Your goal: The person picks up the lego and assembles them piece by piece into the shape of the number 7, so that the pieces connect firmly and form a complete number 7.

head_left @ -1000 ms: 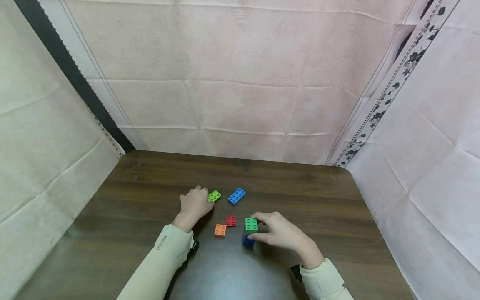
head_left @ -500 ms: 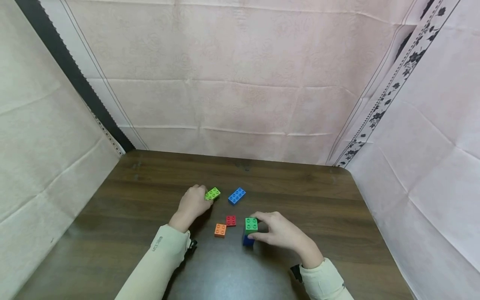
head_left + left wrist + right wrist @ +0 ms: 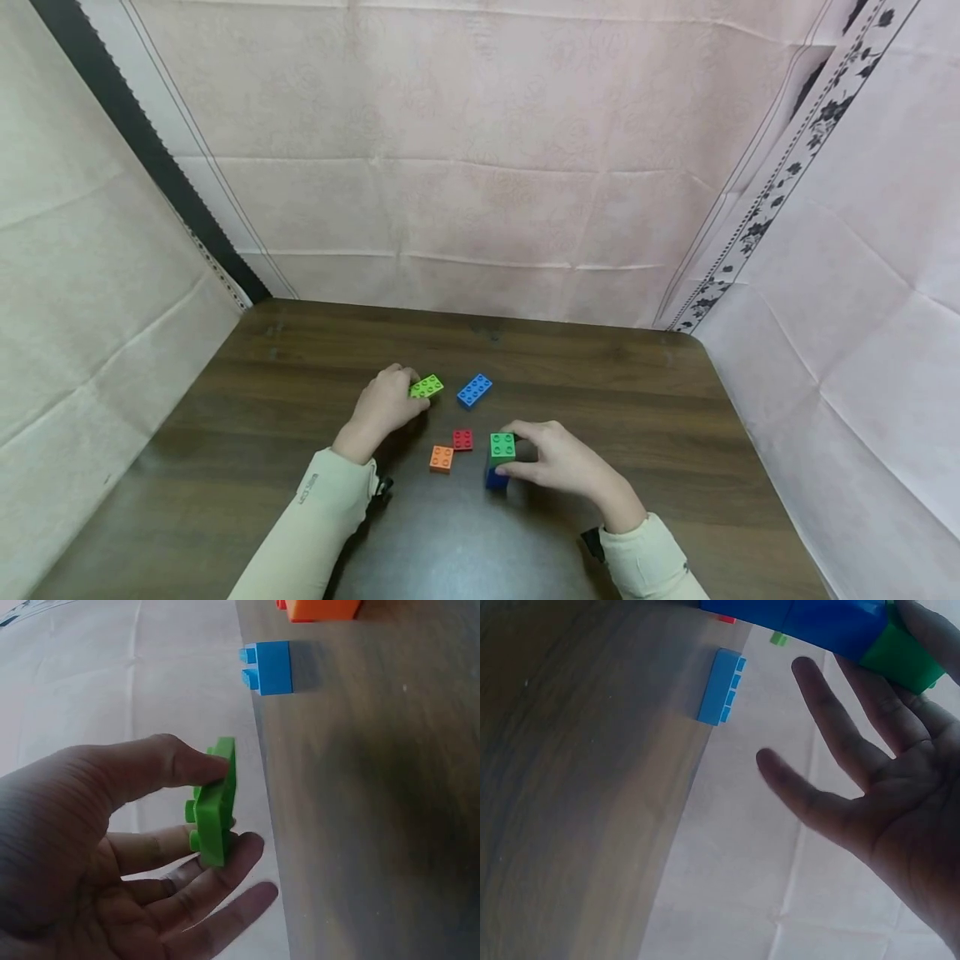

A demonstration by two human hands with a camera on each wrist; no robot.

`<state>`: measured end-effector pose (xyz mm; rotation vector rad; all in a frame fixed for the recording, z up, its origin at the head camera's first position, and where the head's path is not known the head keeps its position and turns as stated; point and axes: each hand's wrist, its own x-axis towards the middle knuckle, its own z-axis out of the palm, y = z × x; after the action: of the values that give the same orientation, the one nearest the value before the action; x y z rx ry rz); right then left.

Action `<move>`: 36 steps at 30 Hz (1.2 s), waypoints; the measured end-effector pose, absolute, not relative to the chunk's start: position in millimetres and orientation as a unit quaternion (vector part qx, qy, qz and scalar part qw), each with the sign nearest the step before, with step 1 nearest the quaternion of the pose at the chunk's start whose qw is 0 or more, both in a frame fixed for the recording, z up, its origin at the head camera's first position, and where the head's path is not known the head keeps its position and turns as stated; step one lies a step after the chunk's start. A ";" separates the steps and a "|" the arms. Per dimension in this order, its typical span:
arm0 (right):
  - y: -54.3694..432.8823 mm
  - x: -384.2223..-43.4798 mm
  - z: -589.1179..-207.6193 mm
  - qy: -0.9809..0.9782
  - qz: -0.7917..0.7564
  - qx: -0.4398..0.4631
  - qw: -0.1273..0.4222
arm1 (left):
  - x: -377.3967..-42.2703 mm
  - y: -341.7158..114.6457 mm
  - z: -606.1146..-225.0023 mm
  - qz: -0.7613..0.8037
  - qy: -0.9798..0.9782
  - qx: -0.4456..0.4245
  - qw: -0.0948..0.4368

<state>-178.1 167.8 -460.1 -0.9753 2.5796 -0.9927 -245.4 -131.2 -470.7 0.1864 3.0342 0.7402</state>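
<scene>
The left hand (image 3: 384,404) pinches a lime-green brick (image 3: 427,387), its studs showing, between thumb and fingers; the remaining fingers are spread apart. That brick is a little left of the middle of the worktop (image 3: 637,392), towards the far edge. The right hand (image 3: 558,458) grips the green brick (image 3: 502,446) on top of an upright stack, thumb on one side and finger on the other; two further fingers stand extended and apart. Beneath it sits a dark blue base (image 3: 496,479), which shows a seam in the right wrist view. The stack is farther from the far edge than the lime-green brick. A light blue brick (image 3: 474,391) lies near the far edge, just beside the lime-green one and nearer the far right corner. Between the hands, a red brick (image 3: 462,440) and an orange brick (image 3: 441,458) lie corner to corner; contact cannot be confirmed. Markings: the left sleeve (image 3: 300,525) bears dark lettering at the cuff, too small to read reliably.
</scene>
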 end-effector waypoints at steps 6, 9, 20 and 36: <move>168.4 -180.1 -461.6 0.883 -0.323 -0.331 0.083 | -241.5 -131.9 -464.9 0.248 0.966 0.068 -0.005; 168.3 -181.8 -462.1 0.880 -0.334 -0.329 0.080 | -240.3 -131.2 -460.9 0.268 0.960 0.078 -0.011; 166.9 -188.8 -465.8 0.875 -0.361 -0.311 0.088 | -233.8 -127.2 -448.4 0.297 0.950 0.098 -0.003; 166.8 -191.1 -468.4 0.869 -0.375 -0.313 0.080 | -221.7 -119.6 -436.6 0.314 0.929 0.196 -0.013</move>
<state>-191.1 166.8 -468.4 -0.9367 2.5982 -1.1221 -221.7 -119.6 -436.6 0.6210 2.9438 0.9937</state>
